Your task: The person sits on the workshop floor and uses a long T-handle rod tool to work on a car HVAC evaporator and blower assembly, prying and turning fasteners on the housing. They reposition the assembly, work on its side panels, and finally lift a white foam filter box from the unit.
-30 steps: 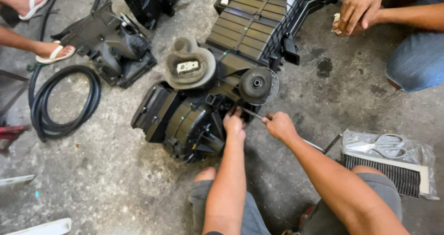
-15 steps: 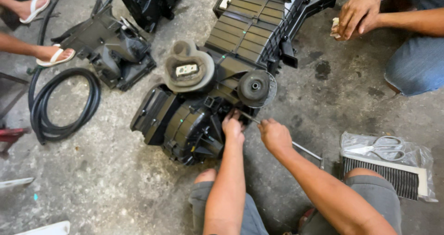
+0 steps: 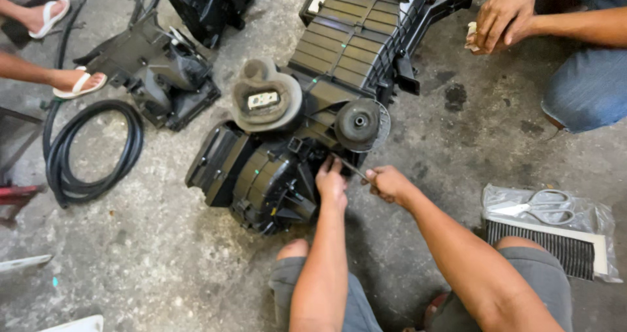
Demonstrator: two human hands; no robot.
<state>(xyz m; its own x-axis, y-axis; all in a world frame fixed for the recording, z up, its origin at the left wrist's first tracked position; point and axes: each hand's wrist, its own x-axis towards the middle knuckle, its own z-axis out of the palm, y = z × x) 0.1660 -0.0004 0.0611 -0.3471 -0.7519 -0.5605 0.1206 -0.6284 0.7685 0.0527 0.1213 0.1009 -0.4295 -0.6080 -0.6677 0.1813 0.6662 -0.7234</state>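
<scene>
Both hands have shifted slightly toward the housing's lower edge since a second ago. Left hand (image 3: 332, 183) presses on the black housing (image 3: 274, 169) on the floor, fingers curled against it. Right hand (image 3: 388, 182) has a closed grip on a thin tool (image 3: 353, 169), tip at the housing below the round motor (image 3: 358, 123). Bracing the housing steadies the tip. Bare concrete (image 3: 150, 267) lies left; a filter (image 3: 548, 240) with scissors (image 3: 539, 205) crowds the right.

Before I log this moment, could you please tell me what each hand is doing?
Left hand: fingers pressed on the black housing, not gripping.
Right hand: closed around a thin screwdriver.
</scene>
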